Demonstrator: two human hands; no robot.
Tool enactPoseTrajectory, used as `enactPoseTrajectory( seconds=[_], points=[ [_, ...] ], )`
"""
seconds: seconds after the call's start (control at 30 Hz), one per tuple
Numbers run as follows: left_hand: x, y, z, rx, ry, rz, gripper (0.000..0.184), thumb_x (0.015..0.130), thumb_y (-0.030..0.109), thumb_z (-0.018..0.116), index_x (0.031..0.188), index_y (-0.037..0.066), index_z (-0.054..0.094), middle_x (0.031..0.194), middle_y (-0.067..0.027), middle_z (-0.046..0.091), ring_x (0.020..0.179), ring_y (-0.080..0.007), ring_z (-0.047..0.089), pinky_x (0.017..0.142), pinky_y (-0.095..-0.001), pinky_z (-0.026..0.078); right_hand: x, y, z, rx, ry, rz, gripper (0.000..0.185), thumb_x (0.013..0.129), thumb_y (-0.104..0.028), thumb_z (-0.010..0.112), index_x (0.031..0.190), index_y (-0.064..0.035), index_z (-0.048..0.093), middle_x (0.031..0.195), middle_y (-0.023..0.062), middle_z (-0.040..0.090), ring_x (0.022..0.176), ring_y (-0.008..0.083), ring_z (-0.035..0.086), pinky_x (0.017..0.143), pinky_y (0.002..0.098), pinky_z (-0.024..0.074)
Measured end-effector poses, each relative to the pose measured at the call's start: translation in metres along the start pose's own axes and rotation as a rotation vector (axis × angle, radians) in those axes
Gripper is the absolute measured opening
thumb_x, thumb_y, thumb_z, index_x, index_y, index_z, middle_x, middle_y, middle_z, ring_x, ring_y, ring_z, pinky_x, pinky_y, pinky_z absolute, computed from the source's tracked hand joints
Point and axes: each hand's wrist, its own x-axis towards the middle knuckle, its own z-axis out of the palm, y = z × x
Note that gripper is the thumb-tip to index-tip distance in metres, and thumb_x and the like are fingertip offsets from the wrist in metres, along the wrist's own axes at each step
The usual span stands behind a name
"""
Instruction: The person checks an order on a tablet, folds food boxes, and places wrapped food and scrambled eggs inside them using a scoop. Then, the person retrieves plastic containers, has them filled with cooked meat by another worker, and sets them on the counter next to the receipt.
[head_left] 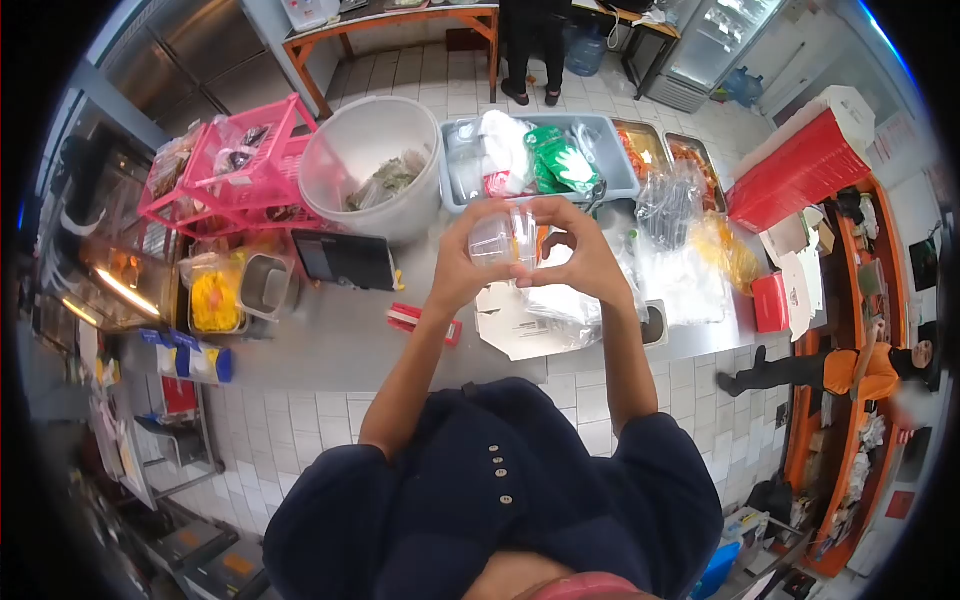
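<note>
Raised over the metal table [340, 330], my left hand [459, 268] curls round one side of a small clear plastic container [492, 240]. From the other side my right hand [590, 262] grips the same container, the thumbs of both hands nearly meeting at its near edge. What the container holds, if anything, I cannot make out. Below my hands lie an open white cardboard box [510, 325] and clear plastic bags [572, 318]. A red and white object [420, 322] rests on the table to the left.
Ahead stands a grey-blue tub [622, 165] of packaging beside a big white bucket [325, 155] with greens. Pink baskets [235, 175], a dark tablet [345, 262] and a yellow-filled tray [215, 300] are leftward. Rightward are plastic bags [690, 280] and a red box [800, 165]. Two people stand farther off.
</note>
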Motion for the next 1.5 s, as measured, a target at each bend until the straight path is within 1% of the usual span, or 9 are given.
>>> enactPoseTrajectory(
  seconds=[0.3, 0.53, 0.63, 0.8, 0.9, 1.13, 1.3, 1.4, 1.5],
  points=[
    [0.0, 0.014, -0.021, 0.08, 0.105, 0.073, 0.071, 0.065, 0.013, 0.094, 0.129, 0.005, 0.061, 0.127, -0.007, 0.061, 0.118, -0.0183, 0.059, 0.102, -0.0341, 0.048, 0.026, 0.008, 0.016, 0.07, -0.037, -0.073, 0.09, 0.055, -0.014, 0.099, 0.135, -0.0069, 0.058, 0.126, 0.0056, 0.065, 0.106, 0.0137, 0.063, 0.078, 0.0271, 0.0541],
    [-0.025, 0.012, -0.058, -0.018, 0.421, 0.042, 0.066, 0.072, 0.011, 0.088, 0.131, 0.004, 0.061, 0.127, -0.0077, 0.063, 0.118, -0.0171, 0.06, 0.102, -0.0325, 0.048, 0.08, 0.076, 0.016, 0.363, 0.046, -0.253, 0.084, 0.071, -0.011, 0.09, 0.145, -0.0066, 0.049, 0.133, 0.0146, 0.062, 0.119, 0.0233, 0.061, 0.094, 0.0366, 0.0519],
    [-0.057, -0.009, -0.079, -0.087, 0.532, 0.027, 0.062, 0.077, 0.01, 0.084, 0.134, 0.003, 0.06, 0.126, -0.0091, 0.065, 0.118, -0.0179, 0.061, 0.102, -0.0319, 0.048, 0.131, 0.144, 0.018, 0.018, 0.188, -0.027, 0.086, 0.072, -0.021, 0.089, 0.146, -0.0083, 0.049, 0.136, 0.0149, 0.061, 0.124, 0.0251, 0.059, 0.104, 0.0394, 0.0472],
    [-0.093, -0.007, -0.087, -0.13, 0.565, -0.087, 0.061, 0.082, 0.01, 0.079, 0.137, 0.001, 0.056, 0.127, -0.012, 0.064, 0.118, -0.0208, 0.063, 0.102, -0.0326, 0.049, 0.232, 0.21, 0.027, -0.57, -0.046, -0.234, 0.07, 0.081, -0.034, 0.082, 0.141, -0.0058, 0.059, 0.129, 0.0201, 0.066, 0.121, 0.0318, 0.063, 0.104, 0.0401, 0.0474],
    [-0.101, 0.004, -0.086, -0.18, 0.537, -0.108, 0.069, 0.081, 0.021, 0.082, 0.14, -0.001, 0.053, 0.127, -0.0144, 0.062, 0.12, -0.029, 0.065, 0.102, -0.0394, 0.052, 0.296, 0.236, 0.016, -0.777, -0.281, -0.083, 0.06, 0.086, -0.04, 0.075, 0.132, -0.002, 0.066, 0.12, 0.0231, 0.071, 0.113, 0.037, 0.067, 0.102, 0.0405, 0.0495],
    [-0.109, 0.019, -0.08, -0.051, 0.507, -0.07, 0.062, 0.083, 0.013, 0.08, 0.139, 0.002, 0.055, 0.122, -0.0137, 0.067, 0.116, -0.0227, 0.067, 0.098, -0.0342, 0.052, 0.301, 0.239, 0.027, -0.785, -0.053, -0.206, 0.03, 0.095, -0.027, 0.065, 0.117, -0.0084, 0.072, 0.112, 0.0191, 0.073, 0.106, 0.0424, 0.066, 0.095, 0.0478, 0.0512],
    [-0.1, 0.004, -0.071, -0.097, 0.467, -0.122, 0.063, 0.082, 0.015, 0.082, 0.139, 0.005, 0.055, 0.121, -0.0141, 0.067, 0.113, -0.0214, 0.067, 0.097, -0.0334, 0.053, 0.278, 0.237, 0.027, -1.144, -0.145, -0.213, 0.046, 0.092, -0.026, 0.07, 0.137, -0.0159, 0.061, 0.122, 0.0132, 0.067, 0.125, 0.0354, 0.056, 0.1, 0.0521, 0.0472],
    [-0.09, 0.001, -0.068, -0.054, 0.442, -0.158, 0.067, 0.078, 0.019, 0.086, 0.137, 0.006, 0.057, 0.125, -0.0134, 0.065, 0.115, -0.0214, 0.065, 0.099, -0.0341, 0.051, 0.271, 0.23, 0.029, -0.991, 0.189, -0.385, 0.068, 0.084, -0.032, 0.08, 0.143, -0.0151, 0.053, 0.133, 0.0156, 0.061, 0.129, 0.0335, 0.054, 0.104, 0.0544, 0.0443],
    [-0.085, 0.002, -0.061, 0.365, 0.487, -0.095, 0.071, 0.073, 0.022, 0.09, 0.135, 0.006, 0.059, 0.129, -0.0124, 0.062, 0.119, -0.0222, 0.061, 0.101, -0.0356, 0.048, 0.21, 0.196, 0.035, -0.453, 0.027, -0.247, 0.077, 0.085, -0.032, 0.081, 0.15, -0.0142, 0.044, 0.146, 0.0128, 0.053, 0.133, 0.0326, 0.05, 0.106, 0.0507, 0.0433]
  ],
)
